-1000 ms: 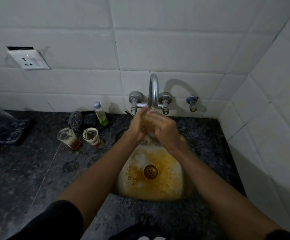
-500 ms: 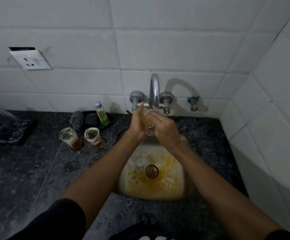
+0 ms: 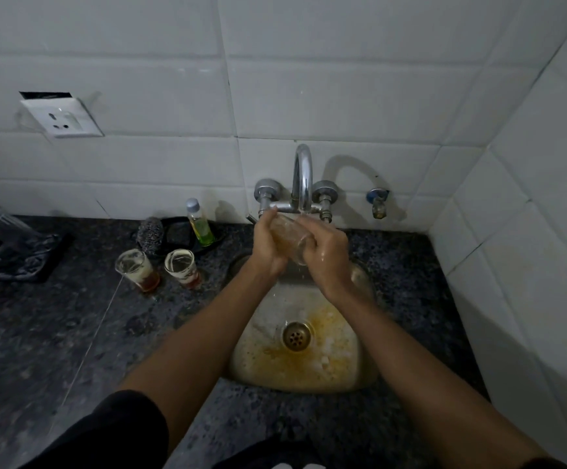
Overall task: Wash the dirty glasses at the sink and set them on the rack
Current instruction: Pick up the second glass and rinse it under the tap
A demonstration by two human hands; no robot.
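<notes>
Two bare hands meet under the curved chrome tap (image 3: 302,177), both wrapped round one clear drinking glass (image 3: 290,235) held tilted above the stained steel sink (image 3: 363,374). The left hand (image 3: 266,243) has its grip closed round the upper end of the glass, fingers curled over it. The right hand (image 3: 327,255) clasps the lower end, its wet back turned to the camera. Orange-brown residue lies around the round metal drain (image 3: 296,337).

On the dark speckled stone worktop (image 3: 55,333), left of the sink, stand two small dirty glasses with reddish dregs, one (image 3: 137,269) just beside the other (image 3: 183,268), both upright. Behind them sit a grey scrubbing pad (image 3: 150,233) and a small bottle of green liquid (image 3: 199,224) lying in a black dish (image 3: 177,233). A white wall socket (image 3: 62,118) hangs on the white tiled wall (image 3: 343,79).
</notes>
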